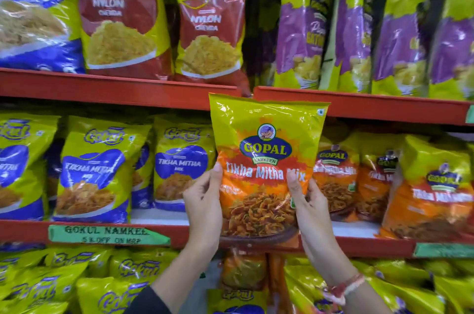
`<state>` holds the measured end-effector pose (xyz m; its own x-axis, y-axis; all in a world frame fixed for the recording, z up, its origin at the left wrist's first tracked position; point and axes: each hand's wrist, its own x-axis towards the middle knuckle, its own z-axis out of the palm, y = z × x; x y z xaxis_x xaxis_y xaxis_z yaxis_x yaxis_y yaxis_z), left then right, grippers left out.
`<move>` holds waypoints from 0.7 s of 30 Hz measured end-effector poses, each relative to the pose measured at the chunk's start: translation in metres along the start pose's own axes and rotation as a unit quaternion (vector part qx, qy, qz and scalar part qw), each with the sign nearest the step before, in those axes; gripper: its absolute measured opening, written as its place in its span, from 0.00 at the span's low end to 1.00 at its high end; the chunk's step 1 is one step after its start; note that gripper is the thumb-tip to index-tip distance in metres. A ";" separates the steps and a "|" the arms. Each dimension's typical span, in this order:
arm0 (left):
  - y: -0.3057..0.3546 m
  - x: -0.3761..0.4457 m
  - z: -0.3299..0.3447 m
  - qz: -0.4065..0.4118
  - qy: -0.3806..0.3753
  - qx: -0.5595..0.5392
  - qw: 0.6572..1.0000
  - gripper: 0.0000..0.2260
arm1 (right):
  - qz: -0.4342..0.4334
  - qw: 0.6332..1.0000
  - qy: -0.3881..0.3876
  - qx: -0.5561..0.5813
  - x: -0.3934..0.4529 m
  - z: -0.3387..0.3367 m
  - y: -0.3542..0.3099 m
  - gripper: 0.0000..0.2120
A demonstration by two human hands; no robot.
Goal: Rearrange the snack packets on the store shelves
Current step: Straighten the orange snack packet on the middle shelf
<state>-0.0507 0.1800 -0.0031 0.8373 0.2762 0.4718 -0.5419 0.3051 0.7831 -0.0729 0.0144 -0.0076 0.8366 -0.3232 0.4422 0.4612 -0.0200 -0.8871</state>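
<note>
The fingers of the right hand pinch the right edge of the Gopal packet, thumb on the printed front and the other fingers hidden behind it. The left hand grips the left edge the same way, thumb pressed flat just beside the words "Tikha Mitha Mix". Both hands hold the lower half of the packet, which stands upright and faces the camera, in the air in front of the middle shelf. Its top edge overlaps the red lip of the upper shelf. It hangs between two groups: blue Gokul packets to the left and orange Gopal packets of the same print to the right. A gap on the white shelf floor appears to lie directly behind the held packet, though the packet hides most of it. The step in hand is judged to be placing this packet into its matching row. To do it well, keep both grips even so the packet stays square, lower the base first onto the shelf floor beside the orange packets, then push it back until its face lines up with theirs. Avoid catching the top seal under the upper shelf lip. A green label on the shelf edge marks the Gokul section; keep the packet right of it.
</note>
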 end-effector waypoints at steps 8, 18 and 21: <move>-0.066 -0.036 0.135 -0.033 -0.047 0.005 0.998 0.20 | -0.009 0.995 0.064 -0.071 0.043 -0.141 0.009 0.49; -0.129 -0.032 0.206 -0.059 0.020 0.079 0.995 0.15 | 0.016 0.988 0.051 -0.146 0.102 -0.200 0.045 0.47; -0.140 -0.032 0.207 -0.086 0.033 0.103 0.990 0.15 | 0.030 0.988 0.057 -0.138 0.107 -0.201 0.059 0.44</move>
<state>0.0136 -0.0603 -0.0440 0.9059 0.2969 0.3019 -0.3592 0.1614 0.9192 -0.0156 -0.2120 -0.0393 0.8142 -0.4363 0.3831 0.2992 -0.2501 -0.9208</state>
